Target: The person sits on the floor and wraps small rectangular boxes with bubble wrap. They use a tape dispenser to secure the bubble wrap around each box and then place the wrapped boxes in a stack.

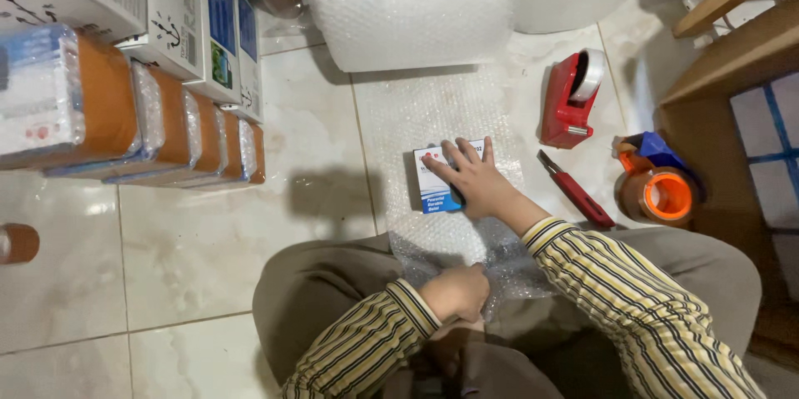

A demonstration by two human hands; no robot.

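Head view, looking down at a person seated on a tiled floor [191,241]: the right hand [473,181] lies flat, fingers spread, on a small white and blue box [437,183], pressing it down rather than gripping it. That box sits on a sheet of bubble wrap [433,108] that runs from a large roll [408,0] at the top toward the person's lap. The left hand [456,292] is closed in a narrow grip on the near edge of the sheet, bunched just above the knees.

The box looks light and stiff, likely thin card that would dent at the corners if squeezed hard; it is best held across its two long sides. The wrap is soft, limp and a little slippery on tile, so it wants to be held by an edge.

To the right lie a red tape dispenser [570,99], a red utility knife [576,189] and an orange tape roll [664,195]. On the left stands a row of wrapped packages [125,116], with cartons [191,16] behind them.
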